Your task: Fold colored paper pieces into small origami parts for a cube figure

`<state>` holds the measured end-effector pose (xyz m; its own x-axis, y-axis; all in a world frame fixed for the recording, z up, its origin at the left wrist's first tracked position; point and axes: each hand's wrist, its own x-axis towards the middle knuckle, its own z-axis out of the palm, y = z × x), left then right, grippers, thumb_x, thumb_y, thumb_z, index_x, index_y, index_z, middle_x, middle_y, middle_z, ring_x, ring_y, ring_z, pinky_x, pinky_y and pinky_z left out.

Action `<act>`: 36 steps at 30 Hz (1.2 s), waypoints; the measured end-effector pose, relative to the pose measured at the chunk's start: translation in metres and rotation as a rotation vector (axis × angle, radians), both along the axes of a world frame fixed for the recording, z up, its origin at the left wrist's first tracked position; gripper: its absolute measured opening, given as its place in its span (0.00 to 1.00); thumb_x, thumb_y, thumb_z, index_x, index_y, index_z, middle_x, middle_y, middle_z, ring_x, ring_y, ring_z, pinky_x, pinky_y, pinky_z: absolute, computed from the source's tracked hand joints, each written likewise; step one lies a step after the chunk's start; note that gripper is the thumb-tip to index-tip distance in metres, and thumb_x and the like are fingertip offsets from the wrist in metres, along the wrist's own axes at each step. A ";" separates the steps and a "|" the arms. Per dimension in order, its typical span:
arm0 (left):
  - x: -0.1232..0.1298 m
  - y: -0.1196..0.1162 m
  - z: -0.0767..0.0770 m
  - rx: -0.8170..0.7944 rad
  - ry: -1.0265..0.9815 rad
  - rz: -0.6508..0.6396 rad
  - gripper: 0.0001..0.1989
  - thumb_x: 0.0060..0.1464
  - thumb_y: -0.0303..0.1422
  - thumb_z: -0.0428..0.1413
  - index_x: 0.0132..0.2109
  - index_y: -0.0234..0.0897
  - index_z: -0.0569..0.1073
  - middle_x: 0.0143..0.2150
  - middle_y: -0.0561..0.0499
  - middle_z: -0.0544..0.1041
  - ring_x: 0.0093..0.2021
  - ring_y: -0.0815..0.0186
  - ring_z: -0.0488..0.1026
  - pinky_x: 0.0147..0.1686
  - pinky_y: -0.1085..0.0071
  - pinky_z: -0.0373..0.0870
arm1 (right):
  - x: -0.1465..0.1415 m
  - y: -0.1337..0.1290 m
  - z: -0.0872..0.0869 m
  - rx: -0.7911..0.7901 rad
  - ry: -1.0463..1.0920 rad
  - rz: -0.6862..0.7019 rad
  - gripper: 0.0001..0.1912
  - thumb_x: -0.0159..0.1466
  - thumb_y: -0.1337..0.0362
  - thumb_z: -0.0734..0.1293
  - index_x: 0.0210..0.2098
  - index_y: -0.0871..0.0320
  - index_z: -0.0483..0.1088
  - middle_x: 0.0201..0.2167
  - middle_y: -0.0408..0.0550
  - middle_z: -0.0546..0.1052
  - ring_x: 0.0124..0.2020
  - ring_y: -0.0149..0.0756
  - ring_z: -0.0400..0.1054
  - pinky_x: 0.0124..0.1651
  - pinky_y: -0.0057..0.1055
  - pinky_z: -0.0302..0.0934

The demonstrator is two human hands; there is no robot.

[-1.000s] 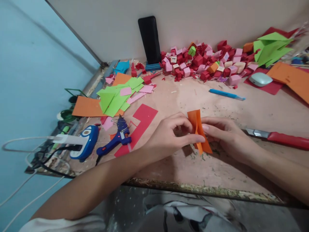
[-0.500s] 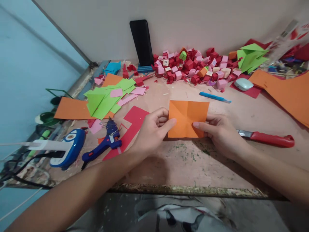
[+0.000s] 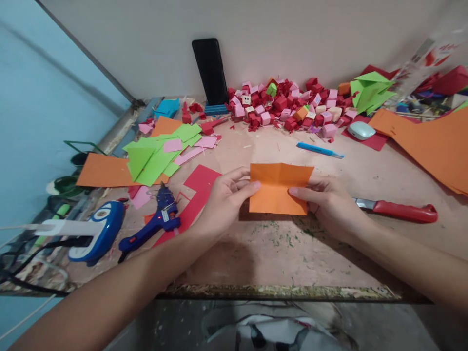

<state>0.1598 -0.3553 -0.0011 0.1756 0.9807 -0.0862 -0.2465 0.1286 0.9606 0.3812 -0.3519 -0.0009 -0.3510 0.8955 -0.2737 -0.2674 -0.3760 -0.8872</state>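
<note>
Left of the creased orange square [image 3: 272, 195], the left hand [image 3: 226, 197] grasps its edge, thumb in front and fingers curled; to its right, the right hand [image 3: 334, 204] grips the opposite edge similarly. Held over the table [image 3: 270, 263], the square is spread open, whereas earlier it was folded narrow.

Across our wooden table [image 3: 226, 258] lie a blue glue gun [image 3: 155, 219], a red-handled knife [image 3: 398, 209], a blue pen [image 3: 320, 150], red paper [image 3: 193, 195] with a rectangular notch, green paper pieces [image 3: 155, 156] and, toward the back, heaped little red and pink paper cubes [image 3: 281, 102].
</note>
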 end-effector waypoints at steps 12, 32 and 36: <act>-0.011 -0.003 0.003 -0.012 0.144 -0.008 0.18 0.64 0.49 0.60 0.51 0.41 0.80 0.45 0.47 0.76 0.36 0.64 0.75 0.26 0.73 0.75 | 0.001 -0.003 0.000 -0.070 -0.082 -0.006 0.24 0.53 0.75 0.70 0.47 0.54 0.87 0.40 0.51 0.88 0.34 0.35 0.79 0.37 0.29 0.68; 0.006 -0.010 0.009 0.023 0.211 -0.031 0.10 0.57 0.38 0.68 0.37 0.35 0.82 0.32 0.51 0.80 0.31 0.69 0.75 0.34 0.73 0.74 | -0.002 -0.010 0.003 0.074 -0.259 0.227 0.17 0.64 0.49 0.78 0.40 0.57 0.84 0.35 0.50 0.83 0.35 0.38 0.75 0.38 0.34 0.69; 0.006 -0.012 0.013 0.056 0.268 -0.035 0.10 0.59 0.38 0.66 0.35 0.35 0.82 0.29 0.52 0.77 0.29 0.69 0.73 0.31 0.73 0.72 | -0.002 -0.011 0.003 0.066 -0.266 0.223 0.15 0.63 0.50 0.79 0.39 0.56 0.84 0.34 0.50 0.83 0.33 0.38 0.75 0.35 0.33 0.68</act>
